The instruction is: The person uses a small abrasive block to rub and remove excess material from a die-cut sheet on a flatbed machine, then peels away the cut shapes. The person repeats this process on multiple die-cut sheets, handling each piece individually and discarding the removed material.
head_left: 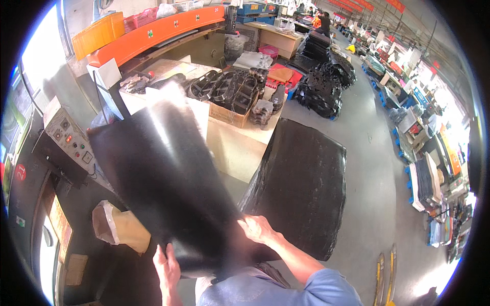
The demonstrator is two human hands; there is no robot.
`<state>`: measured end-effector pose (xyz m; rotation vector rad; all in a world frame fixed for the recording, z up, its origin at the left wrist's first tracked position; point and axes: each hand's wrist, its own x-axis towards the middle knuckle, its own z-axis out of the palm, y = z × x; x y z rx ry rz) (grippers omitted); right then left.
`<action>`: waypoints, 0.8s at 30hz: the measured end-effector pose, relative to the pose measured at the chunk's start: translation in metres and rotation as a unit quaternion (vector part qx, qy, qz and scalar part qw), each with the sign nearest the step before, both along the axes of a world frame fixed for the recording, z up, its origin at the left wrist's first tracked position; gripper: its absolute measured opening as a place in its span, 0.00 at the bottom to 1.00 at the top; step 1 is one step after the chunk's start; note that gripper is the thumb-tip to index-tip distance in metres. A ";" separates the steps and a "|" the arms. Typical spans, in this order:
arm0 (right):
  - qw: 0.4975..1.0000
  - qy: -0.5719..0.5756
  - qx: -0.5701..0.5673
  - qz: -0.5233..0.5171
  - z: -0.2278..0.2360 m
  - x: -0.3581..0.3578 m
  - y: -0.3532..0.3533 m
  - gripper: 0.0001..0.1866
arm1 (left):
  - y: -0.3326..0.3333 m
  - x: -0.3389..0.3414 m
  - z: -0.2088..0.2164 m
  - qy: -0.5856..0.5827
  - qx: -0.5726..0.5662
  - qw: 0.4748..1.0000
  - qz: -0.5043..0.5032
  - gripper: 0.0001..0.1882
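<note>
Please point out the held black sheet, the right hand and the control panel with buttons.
Black sheet point(166, 176): head view, middle of its upper face.
Right hand point(259, 229): head view, back of the hand.
Control panel point(70, 141): head view, middle of its button face.

Identified as a factory workshop — stretching back as a long hall under red banners point(395, 5). Judged from: orange-beamed machine point(163, 32), control panel point(73, 142) with knobs and coloured buttons, surface point(259, 133) carrying a carton point(227, 116) of black cut-out pieces point(224, 89), thick stack of black sheets point(306, 178), dark heaps point(324, 84) along a grey floor point(371, 178), loaded blue pallets point(410, 178) down the right side — plus people point(324, 21) deep inside the hall.
</note>
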<state>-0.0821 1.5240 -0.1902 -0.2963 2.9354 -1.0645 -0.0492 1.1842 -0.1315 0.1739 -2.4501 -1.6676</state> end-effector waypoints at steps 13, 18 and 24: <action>0.958 0.183 0.018 0.218 -0.027 -0.050 -0.093 0.15 | -0.060 0.088 0.006 -0.048 -0.007 0.972 0.231 0.16; 0.973 0.085 -0.061 0.205 -0.008 -0.049 -0.170 0.09 | -0.120 0.124 -0.018 -0.013 0.048 0.970 0.237 0.17; 0.960 0.027 -0.078 0.267 0.015 -0.051 -0.278 0.11 | -0.210 0.163 -0.018 0.113 0.062 0.942 0.309 0.14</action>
